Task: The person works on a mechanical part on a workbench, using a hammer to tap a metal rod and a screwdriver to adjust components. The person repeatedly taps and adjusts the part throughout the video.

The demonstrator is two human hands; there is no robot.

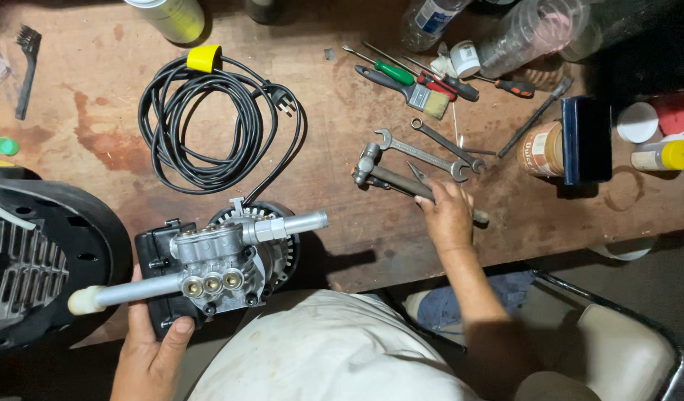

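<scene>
Left hand (152, 345), fingers clamped on the pump motor assembly (219, 263), steadies it at the worktop (342, 186) edge. Right hand (447, 215) closes its fingers on the hammer (401, 182) beside two spanners (431, 148); lifting it cleanly likely comes next.

One head-worn camera looks almost straight down from above the seated person onto a worn wooden workbench (342, 163), fairly close. The bench's far side lies at the top, the person's lap and chair nearest, at the bottom.
</scene>
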